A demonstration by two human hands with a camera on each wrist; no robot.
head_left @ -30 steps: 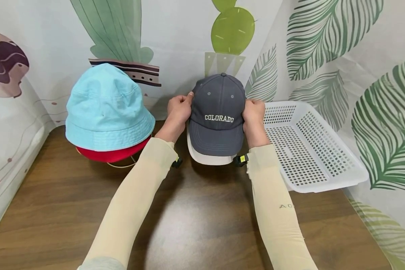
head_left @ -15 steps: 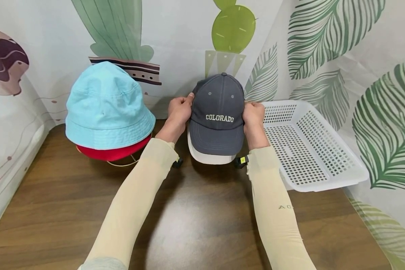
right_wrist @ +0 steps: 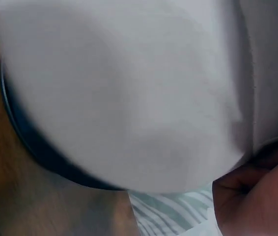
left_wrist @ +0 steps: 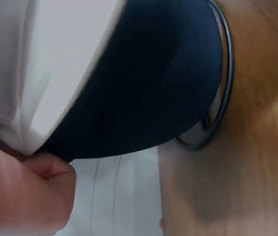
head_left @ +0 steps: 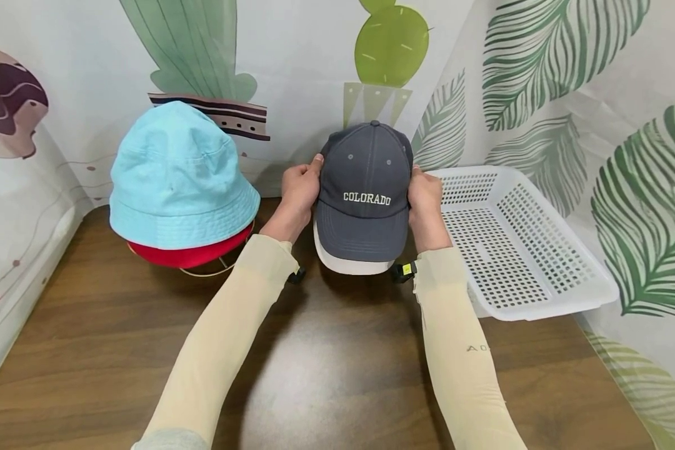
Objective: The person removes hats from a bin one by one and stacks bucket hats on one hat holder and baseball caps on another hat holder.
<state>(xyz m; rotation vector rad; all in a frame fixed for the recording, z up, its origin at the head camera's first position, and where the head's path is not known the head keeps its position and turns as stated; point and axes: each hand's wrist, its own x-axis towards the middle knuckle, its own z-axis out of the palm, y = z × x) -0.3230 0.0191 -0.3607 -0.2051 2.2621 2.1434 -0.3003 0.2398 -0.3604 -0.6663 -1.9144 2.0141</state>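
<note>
My left hand point(head_left: 302, 189) and right hand point(head_left: 426, 197) grip opposite sides of a dark grey baseball cap point(head_left: 365, 172) lettered COLORADO, its brim toward me. Beneath it, a white cap's brim point(head_left: 353, 265) shows along the front and left edges. In the left wrist view, a navy brim point(left_wrist: 163, 78) lies under the white cap point(left_wrist: 65, 54), and curled fingers point(left_wrist: 50, 191) pinch the cap edge. A wire ring point(left_wrist: 231, 59) curves below. The right wrist view has the white brim point(right_wrist: 104, 98) over the navy one; far fingers are hidden.
To the left, a light blue bucket hat point(head_left: 174, 169) sits over a red hat point(head_left: 197, 253), with a gold-coloured wire base point(head_left: 205, 274) beneath. A white perforated plastic basket point(head_left: 540, 310) stands at right. A printed cloth hangs behind the wooden table point(head_left: 320, 362).
My right hand has shifted slightly, with its thumb now along the cap's right side, and that side bulges a little outward. The left hand keeps its grip, and the camera view has drifted slightly.
</note>
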